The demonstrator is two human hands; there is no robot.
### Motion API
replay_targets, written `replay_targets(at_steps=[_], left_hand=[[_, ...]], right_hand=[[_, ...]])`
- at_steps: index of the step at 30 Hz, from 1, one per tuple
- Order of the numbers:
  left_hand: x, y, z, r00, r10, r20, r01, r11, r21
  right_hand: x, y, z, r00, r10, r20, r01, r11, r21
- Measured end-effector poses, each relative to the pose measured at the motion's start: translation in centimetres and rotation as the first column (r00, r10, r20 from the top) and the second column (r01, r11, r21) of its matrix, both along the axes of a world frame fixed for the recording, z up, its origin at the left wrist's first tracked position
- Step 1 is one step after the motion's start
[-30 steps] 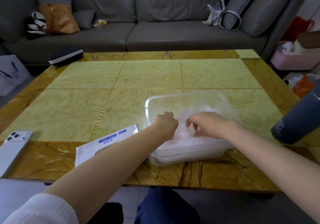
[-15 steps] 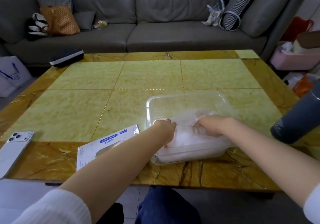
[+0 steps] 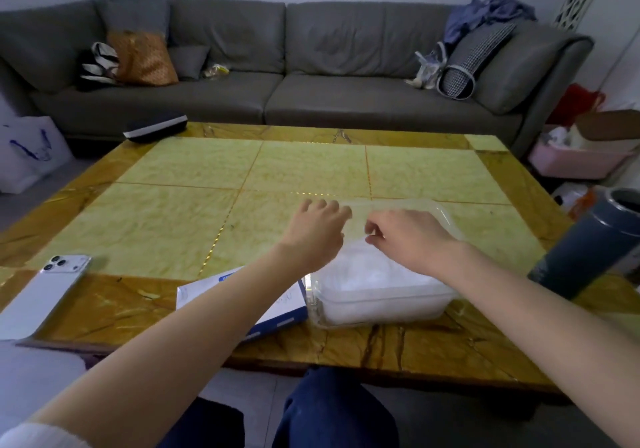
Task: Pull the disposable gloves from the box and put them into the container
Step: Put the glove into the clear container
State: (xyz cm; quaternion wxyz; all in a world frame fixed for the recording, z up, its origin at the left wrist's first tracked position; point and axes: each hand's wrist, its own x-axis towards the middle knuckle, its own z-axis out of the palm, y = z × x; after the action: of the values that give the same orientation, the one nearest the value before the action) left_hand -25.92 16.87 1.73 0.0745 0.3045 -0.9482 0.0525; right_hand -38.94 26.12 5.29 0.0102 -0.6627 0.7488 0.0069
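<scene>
Here, left hand [image 3: 317, 229] loose, empty over container [image 3: 415, 201] of gloves [image 3: 374, 274]; right hand [image 3: 412, 239] curled, hold unclear

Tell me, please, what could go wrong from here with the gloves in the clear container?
The white disposable gloves are heaped near the rim of the clear rectangular plastic container, so some might spill out. The right forearm passes close to the tall dark grey tumbler; a sideways sweep could tip it.
</scene>
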Motion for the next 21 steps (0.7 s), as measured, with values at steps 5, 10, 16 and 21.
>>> replay_targets(at_steps=[5,10,16,21], left_hand=[[8.3,-0.7,-1.3,0.95,0.238,-0.204,-0.214,0.968,0.132],[15.0,-0.6,-4.9,0.903,0.425,0.066,-0.422,0.844,0.332],[18.3,0.3,-7.8,0.902,0.421,0.093,-0.411,0.778,0.475],[18.8,0.4,-9.0,0.903,0.43,0.009,-0.38,0.787,0.485]], right_hand=[[5.5,-0.7,-1.6,0.956,0.245,0.16,-0.195,0.941,-0.277],[11.4,-2.9,-4.6,0.899,0.385,0.206,-0.341,0.914,-0.219],[15.4,-5.6,-9.3,0.902,0.338,0.269,-0.364,0.93,0.049],[16.7,-7.1,-10.6,0.937,0.325,0.13,-0.34,0.933,0.118]])
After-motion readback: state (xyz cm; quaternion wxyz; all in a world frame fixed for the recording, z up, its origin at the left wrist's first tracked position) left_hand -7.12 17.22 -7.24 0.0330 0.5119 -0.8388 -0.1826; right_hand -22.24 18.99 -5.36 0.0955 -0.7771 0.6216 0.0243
